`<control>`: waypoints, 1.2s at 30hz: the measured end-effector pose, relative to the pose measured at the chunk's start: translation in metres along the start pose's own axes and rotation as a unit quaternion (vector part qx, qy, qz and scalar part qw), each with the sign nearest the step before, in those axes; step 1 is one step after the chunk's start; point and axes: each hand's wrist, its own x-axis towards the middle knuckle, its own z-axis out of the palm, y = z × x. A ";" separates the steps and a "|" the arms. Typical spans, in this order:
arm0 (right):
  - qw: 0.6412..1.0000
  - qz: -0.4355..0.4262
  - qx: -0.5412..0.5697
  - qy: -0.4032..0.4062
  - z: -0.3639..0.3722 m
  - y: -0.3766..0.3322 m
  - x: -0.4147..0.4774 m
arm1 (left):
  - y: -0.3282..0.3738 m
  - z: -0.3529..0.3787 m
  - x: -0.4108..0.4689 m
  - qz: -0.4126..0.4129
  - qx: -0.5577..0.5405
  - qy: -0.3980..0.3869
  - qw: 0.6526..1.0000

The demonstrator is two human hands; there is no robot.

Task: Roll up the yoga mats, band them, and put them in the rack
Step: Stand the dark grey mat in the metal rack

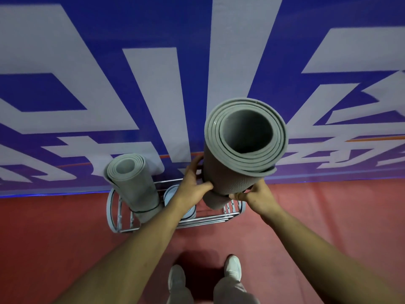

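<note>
Left hand (192, 187) and right hand (256, 195) both gripping a rolled grey mat (232, 172), held upright.
Its lower end is at the right end of the wire rack (197, 221); another banded mat (133, 183) stands tilted in the left end.

A red floor (317, 216) is noted. A metal wire rack (206, 220) is set on it, close to the blue-and-white banner (153, 84). One grey rolled mat (133, 185), bound low by a dark band (145, 210), is stood upright in the rack's left end. Two white shoes (176, 279) are planted nearer, apart from the rack.
</note>
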 end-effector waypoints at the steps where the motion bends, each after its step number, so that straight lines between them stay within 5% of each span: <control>1: 1.000 0.008 0.000 -0.004 0.001 0.003 -0.001 | -0.004 -0.002 -0.001 -0.007 0.007 0.001 1.000; 14: 0.996 0.072 -0.005 -0.043 0.044 0.047 0.015 | -0.066 -0.010 0.013 -0.171 -0.028 -0.044 0.984; 18: 0.994 0.083 -0.016 -0.068 0.062 0.075 0.038 | -0.096 -0.022 0.023 -0.208 -0.077 -0.005 0.975; 28: 0.992 0.073 -0.035 -0.092 0.090 0.074 0.083 | -0.105 -0.053 0.028 -0.162 -0.231 0.058 0.958; 36: 0.984 0.119 0.046 -0.126 0.092 0.092 0.082 | -0.118 -0.042 0.031 -0.221 -0.352 0.086 0.905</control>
